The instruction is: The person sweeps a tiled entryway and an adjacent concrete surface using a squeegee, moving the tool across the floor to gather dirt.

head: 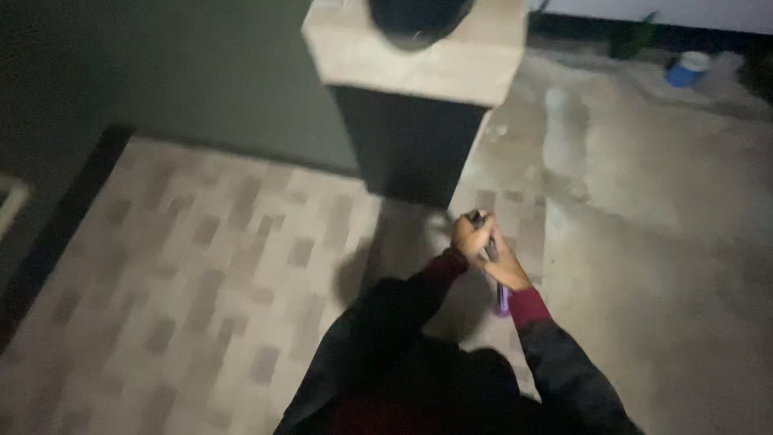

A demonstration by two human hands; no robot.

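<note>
Above the patterned tile floor [201,274], both hands clench one slim dark tool with a purple end [502,302], left hand [469,238] high, right hand [507,270] lower, probably for steadiness. Ahead stands a concrete-topped pillar [419,64]; a blue tub [687,68] sits far off.

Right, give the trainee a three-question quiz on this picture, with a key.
1. True or false: both hands grip the same stick.
2. What stands just beyond the hands? A) a pillar B) a ladder C) a chair
3. What kind of floor lies to the left of the person?

Key
1. True: the left hand and the right hand are both closed on one thin stick, whose lower end looks purple.
2. A: a pillar with a pale slab on top.
3. A patterned tile floor; bare concrete lies to the right.
</note>
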